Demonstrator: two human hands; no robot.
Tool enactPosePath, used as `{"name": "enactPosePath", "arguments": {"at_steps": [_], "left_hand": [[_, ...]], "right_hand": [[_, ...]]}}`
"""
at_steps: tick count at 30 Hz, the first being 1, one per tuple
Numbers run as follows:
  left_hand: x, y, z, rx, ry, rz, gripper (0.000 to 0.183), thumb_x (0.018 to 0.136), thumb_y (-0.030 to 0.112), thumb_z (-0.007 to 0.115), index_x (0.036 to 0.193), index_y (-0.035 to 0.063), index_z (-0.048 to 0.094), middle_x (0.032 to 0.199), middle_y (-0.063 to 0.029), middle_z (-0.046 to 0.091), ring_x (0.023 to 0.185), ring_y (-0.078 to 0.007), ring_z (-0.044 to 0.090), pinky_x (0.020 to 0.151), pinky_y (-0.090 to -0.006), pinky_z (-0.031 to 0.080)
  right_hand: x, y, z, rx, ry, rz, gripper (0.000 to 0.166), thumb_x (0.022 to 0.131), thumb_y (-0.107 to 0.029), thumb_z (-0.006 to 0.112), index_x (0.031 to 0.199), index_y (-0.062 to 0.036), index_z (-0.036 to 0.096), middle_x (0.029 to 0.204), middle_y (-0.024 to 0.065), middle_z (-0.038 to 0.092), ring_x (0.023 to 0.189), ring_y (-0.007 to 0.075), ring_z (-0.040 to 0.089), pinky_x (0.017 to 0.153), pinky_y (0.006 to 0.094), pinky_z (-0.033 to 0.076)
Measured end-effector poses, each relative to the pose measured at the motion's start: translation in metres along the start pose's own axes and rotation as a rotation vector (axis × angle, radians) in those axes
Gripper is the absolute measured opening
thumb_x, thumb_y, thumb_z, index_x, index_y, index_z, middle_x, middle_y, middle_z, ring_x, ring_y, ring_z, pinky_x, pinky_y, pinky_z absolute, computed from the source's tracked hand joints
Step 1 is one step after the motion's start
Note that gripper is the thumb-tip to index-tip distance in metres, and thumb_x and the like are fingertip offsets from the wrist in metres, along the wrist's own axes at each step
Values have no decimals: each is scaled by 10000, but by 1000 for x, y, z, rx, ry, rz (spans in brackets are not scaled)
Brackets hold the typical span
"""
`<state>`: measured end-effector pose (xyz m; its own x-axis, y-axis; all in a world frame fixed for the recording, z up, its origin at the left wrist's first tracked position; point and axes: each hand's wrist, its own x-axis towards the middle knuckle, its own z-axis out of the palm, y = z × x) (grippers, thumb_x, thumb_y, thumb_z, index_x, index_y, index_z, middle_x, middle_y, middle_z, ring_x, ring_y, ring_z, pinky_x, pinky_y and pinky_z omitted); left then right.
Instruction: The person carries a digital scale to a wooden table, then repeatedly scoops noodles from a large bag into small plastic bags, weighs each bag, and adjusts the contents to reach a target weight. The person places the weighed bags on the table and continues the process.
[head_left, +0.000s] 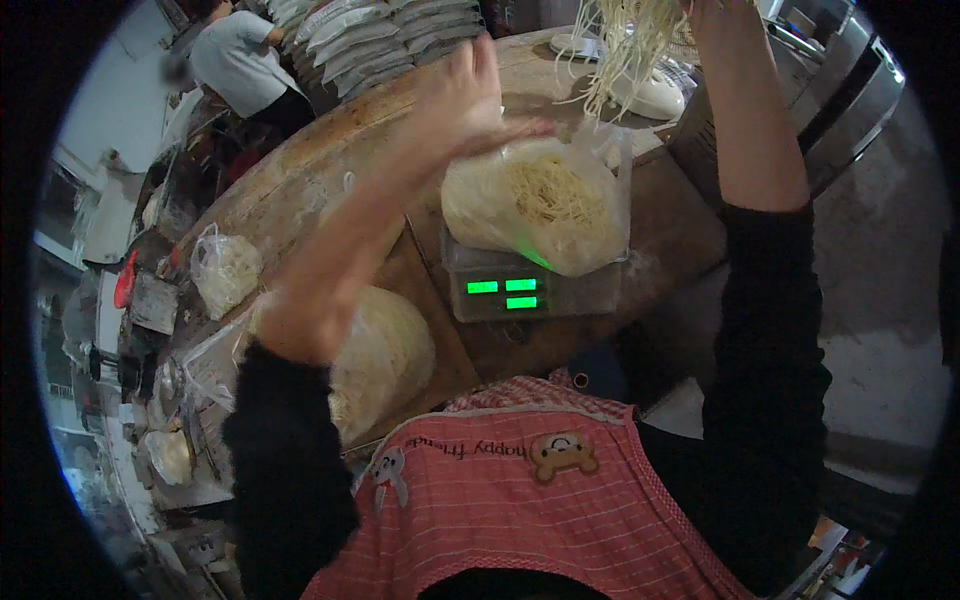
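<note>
My right hand (724, 15), partly cut off by the top edge, grips a hanging bunch of thin pale noodles (630, 56). Below and nearer to me, a clear plastic bag of noodles (559, 199) rests on a digital scale (581, 300) with lit green displays. My left hand (469, 101) is blurred by motion, over the bag's far left side, with its thumb apart from the fingers. Nothing shows in it; whether it touches the bag I cannot tell. Under my left forearm sits a larger plastic bag of noodles (386, 356).
A small knotted bag (225, 274) lies at the left of the wooden table (300, 169). White shoes (649, 94) show beyond the noodles. Stacked sacks (352, 37) stand at the back. A person in a light shirt (240, 64) is at the far left. A metal cabinet (855, 97) stands right.
</note>
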<state>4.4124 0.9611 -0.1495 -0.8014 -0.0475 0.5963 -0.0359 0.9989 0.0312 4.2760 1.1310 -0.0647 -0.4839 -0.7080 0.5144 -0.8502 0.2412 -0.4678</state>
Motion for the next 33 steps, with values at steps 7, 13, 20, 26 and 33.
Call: {"name": "enactPosePath", "arguments": {"at_steps": [7, 13, 20, 26, 33], "left_hand": [[-61, -8, 51, -1213, -175, -798, 450, 838, 290, 540, 1161, -11, 456, 681, -68, 568, 620, -166, 555, 581, -290, 451], [-32, -1, -12, -1956, -145, -1052, 309, 927, 167, 413, 1192, 10, 413, 517, 71, 259, 383, -49, 212, 388, -204, 195], [-17, 0, -25, -1992, -410, -872, 362, 950, 247, 398, 1235, 26, 379, 587, 50, 286, 444, -57, 205, 420, -204, 208], [-36, -62, -14, -2069, -327, -900, 343, 952, 172, 357, 1225, -29, 407, 552, 58, 303, 411, -38, 193, 397, -191, 207], [-26, -73, -2, -2125, -367, -890, 246, 925, 133, 416, 1094, -38, 465, 536, 62, 293, 399, -46, 188, 384, -198, 189]], "right_hand": [[14, 9, 29, -138, -266, -114, 284, 706, -130, 615, 971, -31, 586, 887, 138, 629, 812, 213, 604, 662, 365, 488], [1, 34, 94, -368, -741, -240, 285, 694, -130, 617, 960, -30, 590, 872, 141, 632, 804, 214, 604, 652, 367, 484], [-21, 31, 174, -444, -1095, -395, 286, 681, -129, 620, 948, -29, 594, 854, 144, 636, 795, 215, 604, 640, 370, 480], [-13, 73, 193, 182, -1034, -332, 387, 602, -244, 657, 910, -28, 565, 850, 154, 595, 849, 295, 557, 730, 401, 431], [-45, 168, 149, -497, -1101, 1, 543, 651, -319, 697, 1065, -11, 528, 1055, 161, 558, 1034, 295, 507, 892, 376, 402]]}}
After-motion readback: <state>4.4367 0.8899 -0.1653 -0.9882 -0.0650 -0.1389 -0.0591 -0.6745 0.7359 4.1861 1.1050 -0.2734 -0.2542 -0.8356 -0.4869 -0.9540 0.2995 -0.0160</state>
